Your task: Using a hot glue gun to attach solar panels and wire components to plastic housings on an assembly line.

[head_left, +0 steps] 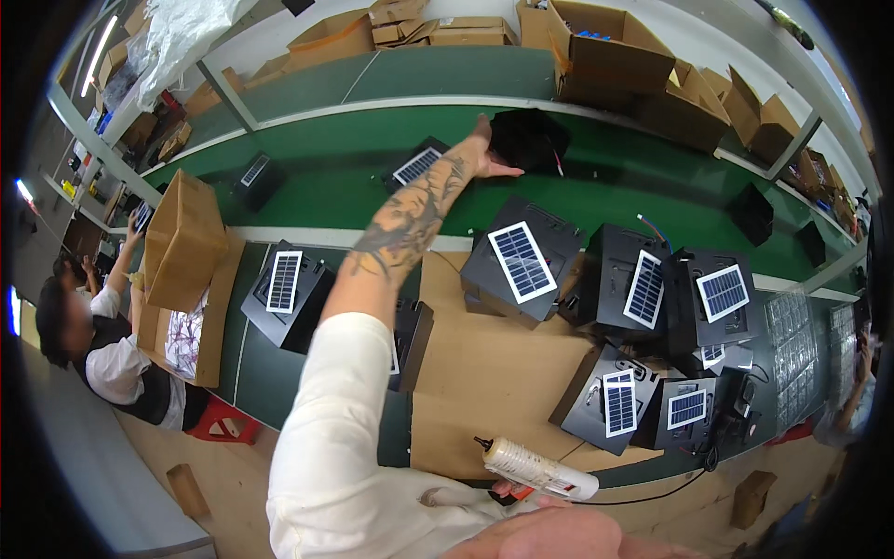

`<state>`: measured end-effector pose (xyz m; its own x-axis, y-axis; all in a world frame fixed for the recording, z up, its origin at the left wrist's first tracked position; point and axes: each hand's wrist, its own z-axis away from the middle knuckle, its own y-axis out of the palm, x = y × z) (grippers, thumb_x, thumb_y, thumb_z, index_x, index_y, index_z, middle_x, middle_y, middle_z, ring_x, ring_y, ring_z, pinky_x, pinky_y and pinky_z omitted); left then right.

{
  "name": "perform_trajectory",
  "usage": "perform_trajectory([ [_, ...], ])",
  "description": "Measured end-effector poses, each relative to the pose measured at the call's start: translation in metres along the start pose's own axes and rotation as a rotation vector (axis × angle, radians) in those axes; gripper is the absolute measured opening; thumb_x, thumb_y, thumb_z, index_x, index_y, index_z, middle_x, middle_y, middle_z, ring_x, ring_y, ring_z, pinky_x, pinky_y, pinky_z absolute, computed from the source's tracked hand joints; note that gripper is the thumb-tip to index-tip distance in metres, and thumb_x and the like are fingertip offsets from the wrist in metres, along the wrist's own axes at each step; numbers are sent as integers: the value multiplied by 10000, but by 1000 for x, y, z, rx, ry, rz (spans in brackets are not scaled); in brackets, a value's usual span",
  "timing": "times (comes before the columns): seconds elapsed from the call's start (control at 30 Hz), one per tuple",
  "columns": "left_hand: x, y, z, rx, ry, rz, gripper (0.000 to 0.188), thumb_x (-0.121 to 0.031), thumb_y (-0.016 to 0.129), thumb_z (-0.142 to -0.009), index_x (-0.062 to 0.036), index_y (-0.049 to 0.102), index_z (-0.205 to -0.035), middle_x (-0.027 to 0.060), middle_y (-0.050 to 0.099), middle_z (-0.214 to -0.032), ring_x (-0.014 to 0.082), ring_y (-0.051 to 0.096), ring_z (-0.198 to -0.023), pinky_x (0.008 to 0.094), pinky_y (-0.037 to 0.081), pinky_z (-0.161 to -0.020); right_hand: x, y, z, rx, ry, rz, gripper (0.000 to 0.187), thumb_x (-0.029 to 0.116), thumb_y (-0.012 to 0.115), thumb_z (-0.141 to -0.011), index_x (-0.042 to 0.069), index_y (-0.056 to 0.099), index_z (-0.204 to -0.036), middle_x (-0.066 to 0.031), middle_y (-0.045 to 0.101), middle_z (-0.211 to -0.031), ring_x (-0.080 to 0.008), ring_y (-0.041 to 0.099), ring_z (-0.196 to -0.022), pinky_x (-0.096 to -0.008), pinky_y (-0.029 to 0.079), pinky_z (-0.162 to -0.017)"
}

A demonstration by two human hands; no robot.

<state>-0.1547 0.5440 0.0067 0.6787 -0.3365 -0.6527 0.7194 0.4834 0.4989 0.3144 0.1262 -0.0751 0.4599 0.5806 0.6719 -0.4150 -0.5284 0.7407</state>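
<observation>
My left arm, in a white sleeve, stretches across the bench to the green conveyor belt. There my left hand has its fingers and thumb spread against the near left side of a black plastic box, from which a thin wire sticks out. Low in the picture, my right hand is closed round a caulking gun with a white cartridge, its dark nozzle pointing left; part of the hand is hidden. In front of me a brown cardboard sheet covers the bench. Black boxes with small solar panels stand to its right.
More panelled boxes stand at left. An open carton sits beside a seated co-worker. Large cartons line the back shelf. Clear plastic trays and a black cable lie at right. Other boxes ride the belt.
</observation>
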Motion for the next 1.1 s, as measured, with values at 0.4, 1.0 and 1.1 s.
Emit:
perform_trajectory([
  [0.4, -40, -59, 108, -298, 759, -1633, 973, -732, 618, -743, -62, 475, -1433, 252, 427, -1470, 382, 385, -1387, 377, 332, -1133, 14, 2, -1, -1, 26, -62, 519, 325, 682, -768, -90, 634, -1075, -244, 668, -1018, -376, 659, -992, -458, 528, -865],
  [1.0, 26, 0, 370, -275, 915, -2199, 967, -488, 723, -729, -224, 276, -1545, 272, 245, -1557, 500, 301, -1382, 522, 308, -1127, -8, -23, 6, 227, -272, -133, 477, 339, 597, -752, -69, 679, -986, -281, 688, -907, -407, 682, -830, -534, 530, -802],
  [1.1, 83, -2, 429, 14, 1000, -2238, 956, -474, 739, -714, -234, 310, -1534, 265, 253, -1551, 518, 319, -1353, 602, 310, -1083, -14, -26, 12, 261, -436, -299, 466, 334, 564, -767, -72, 699, -951, -266, 700, -876, -388, 694, -792, -510, 545, -777],
])
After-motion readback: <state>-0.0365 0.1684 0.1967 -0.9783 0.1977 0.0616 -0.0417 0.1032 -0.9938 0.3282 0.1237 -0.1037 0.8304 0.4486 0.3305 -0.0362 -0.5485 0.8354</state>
